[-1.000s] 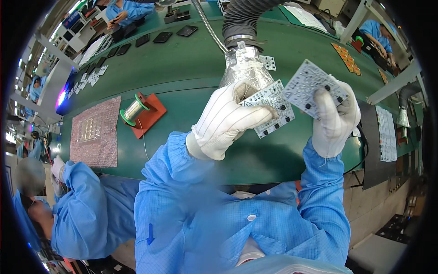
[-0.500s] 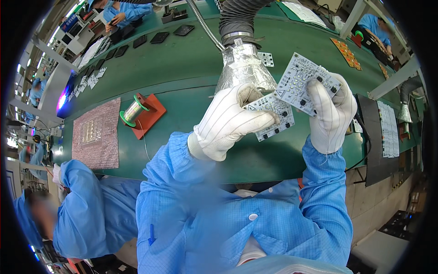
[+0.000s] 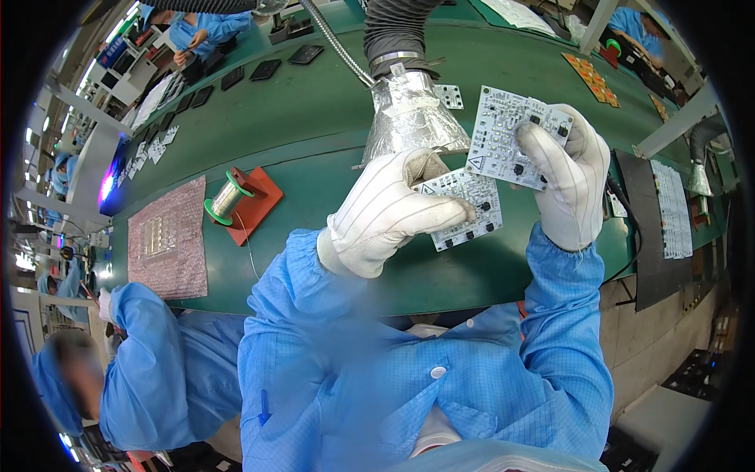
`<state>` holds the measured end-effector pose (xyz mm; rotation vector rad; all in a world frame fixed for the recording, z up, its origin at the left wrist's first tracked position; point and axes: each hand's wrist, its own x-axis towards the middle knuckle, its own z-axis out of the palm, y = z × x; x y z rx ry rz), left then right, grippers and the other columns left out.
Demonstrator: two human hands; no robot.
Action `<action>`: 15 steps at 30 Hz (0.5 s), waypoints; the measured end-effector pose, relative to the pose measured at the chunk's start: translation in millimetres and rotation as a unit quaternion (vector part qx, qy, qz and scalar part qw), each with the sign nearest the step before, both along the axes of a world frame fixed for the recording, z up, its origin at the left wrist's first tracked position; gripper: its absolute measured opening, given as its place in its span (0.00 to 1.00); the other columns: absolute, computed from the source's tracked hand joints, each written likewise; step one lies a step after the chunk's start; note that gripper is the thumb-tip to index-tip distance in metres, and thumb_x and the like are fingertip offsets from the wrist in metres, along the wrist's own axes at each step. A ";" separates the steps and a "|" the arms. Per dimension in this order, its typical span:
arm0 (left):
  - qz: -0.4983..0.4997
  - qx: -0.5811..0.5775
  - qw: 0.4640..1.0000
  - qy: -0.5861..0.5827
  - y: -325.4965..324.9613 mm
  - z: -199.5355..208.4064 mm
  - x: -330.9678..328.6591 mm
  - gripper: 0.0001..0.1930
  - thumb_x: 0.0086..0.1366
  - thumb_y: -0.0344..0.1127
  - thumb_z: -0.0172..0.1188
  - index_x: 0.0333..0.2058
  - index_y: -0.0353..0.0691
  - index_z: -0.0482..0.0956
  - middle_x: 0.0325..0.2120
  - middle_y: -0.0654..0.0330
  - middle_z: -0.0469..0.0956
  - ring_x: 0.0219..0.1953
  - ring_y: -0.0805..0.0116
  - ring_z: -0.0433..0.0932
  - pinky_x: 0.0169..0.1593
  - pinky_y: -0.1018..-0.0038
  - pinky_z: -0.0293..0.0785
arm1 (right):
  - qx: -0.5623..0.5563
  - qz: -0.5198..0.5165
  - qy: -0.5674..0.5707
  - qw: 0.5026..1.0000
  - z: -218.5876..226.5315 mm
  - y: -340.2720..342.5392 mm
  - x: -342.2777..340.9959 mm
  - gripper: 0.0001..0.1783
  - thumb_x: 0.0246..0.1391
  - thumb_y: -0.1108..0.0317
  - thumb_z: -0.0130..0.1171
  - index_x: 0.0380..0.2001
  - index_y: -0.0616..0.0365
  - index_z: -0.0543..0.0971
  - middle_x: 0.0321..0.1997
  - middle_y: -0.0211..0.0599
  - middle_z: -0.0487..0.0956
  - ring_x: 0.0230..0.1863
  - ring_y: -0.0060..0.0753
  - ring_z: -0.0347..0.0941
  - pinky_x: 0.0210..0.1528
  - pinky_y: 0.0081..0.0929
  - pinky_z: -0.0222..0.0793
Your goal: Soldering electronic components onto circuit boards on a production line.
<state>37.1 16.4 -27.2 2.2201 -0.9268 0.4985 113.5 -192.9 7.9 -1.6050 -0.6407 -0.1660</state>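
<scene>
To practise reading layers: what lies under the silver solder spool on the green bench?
The silver solder spool rests on a flat red stand, on the green bench. The stand's part beneath the spool is hidden.

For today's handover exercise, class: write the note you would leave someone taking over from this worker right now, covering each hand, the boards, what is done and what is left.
Left hand: gloved, gripping the lower white circuit board by its left edge.
Right hand: gloved, holding the upper white circuit board, tilted.
Both boards are lifted above the green bench, below the foil-wrapped extraction hood.
Done: both boards in hand.
Left: neither is set down yet.
</scene>
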 end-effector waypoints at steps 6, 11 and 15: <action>-0.014 -0.018 0.998 -0.053 -10.7 -5.6 8.2 0.12 0.54 0.31 0.59 0.38 0.40 0.82 0.31 0.49 0.75 0.32 0.51 0.73 0.33 0.63 0.68 | -0.081 0.004 -0.062 0.995 7.4 -11.3 12.7 0.09 0.51 0.69 0.62 0.33 0.64 0.79 0.34 0.41 0.78 0.31 0.32 0.77 0.34 0.21 0.70; -0.027 0.001 0.999 -0.024 -9.7 -0.4 7.6 0.12 0.56 0.33 0.57 0.38 0.41 0.82 0.31 0.49 0.75 0.31 0.51 0.73 0.33 0.64 0.68 | -0.139 -0.007 -0.116 0.983 4.0 -16.4 15.9 0.08 0.49 0.70 0.60 0.34 0.60 0.80 0.37 0.42 0.77 0.31 0.37 0.77 0.32 0.25 0.71; -0.039 -0.001 0.999 -0.013 -11.9 1.6 9.3 0.12 0.57 0.36 0.56 0.38 0.41 0.82 0.31 0.48 0.75 0.31 0.51 0.73 0.33 0.64 0.68 | -0.126 0.030 -0.125 0.984 1.0 -21.3 25.8 0.12 0.52 0.70 0.61 0.37 0.67 0.76 0.32 0.37 0.77 0.26 0.22 0.75 0.21 0.18 0.69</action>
